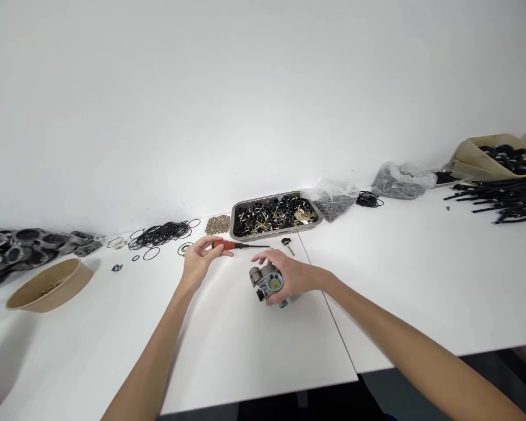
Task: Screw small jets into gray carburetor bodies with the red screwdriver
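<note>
My left hand (200, 261) is closed round the red handle of a screwdriver (224, 245), its dark shaft pointing right, just above or on the white table. A grey metal carburetor (263, 279) with a round bore and a black fitting sits in the grip of my right hand (291, 273), fingers curled over its top and right side. The palm hides part of its body. Just behind the right hand lies a small black-headed part with a metal stem (288, 244).
A metal tray (245, 238) of mixed small parts stands by the wall. Left of it are small brass-coloured pieces (218, 225), black rubber rings (162, 234), a beige bowl (70, 289) and metal castings (20, 254). Rightward are plastic bags (401, 180), black rods (508, 199) and a beige bin (469, 155).
</note>
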{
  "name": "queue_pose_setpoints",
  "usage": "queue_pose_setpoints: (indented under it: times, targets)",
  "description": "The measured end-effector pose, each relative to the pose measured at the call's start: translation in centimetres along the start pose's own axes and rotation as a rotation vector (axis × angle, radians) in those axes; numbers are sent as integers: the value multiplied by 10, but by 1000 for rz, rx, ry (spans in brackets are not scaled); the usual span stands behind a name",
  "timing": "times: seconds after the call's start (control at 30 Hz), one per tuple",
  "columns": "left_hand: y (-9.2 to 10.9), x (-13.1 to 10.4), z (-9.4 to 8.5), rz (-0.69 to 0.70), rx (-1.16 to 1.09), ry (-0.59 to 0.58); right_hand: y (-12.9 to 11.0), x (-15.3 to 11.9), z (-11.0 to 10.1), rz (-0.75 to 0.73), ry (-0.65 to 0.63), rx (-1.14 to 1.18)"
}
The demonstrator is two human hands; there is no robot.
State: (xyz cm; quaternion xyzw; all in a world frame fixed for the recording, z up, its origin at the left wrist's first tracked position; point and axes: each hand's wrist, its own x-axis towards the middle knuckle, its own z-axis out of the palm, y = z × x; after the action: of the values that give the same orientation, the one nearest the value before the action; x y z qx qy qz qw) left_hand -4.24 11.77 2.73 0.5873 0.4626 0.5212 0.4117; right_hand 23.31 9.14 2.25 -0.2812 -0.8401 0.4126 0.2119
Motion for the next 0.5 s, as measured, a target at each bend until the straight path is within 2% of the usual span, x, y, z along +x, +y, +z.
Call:
queue_pose_setpoints:
  times: [0.13,0.23,0.37,0.5]
  targets:
    - [-36,2,-1,-100,8,-42,-13,-3,-1,-107,107,-242]
    - [-51,8,-6,-132,-44,-47,-21,-5,0,-129,94,-355]
    - [-57,9,-12,-148,-111,-50,-30,-7,-2,-66,14,-380]
    - [-55,7,-14,-139,-144,-71,-37,-15,-19,96,3,-451]
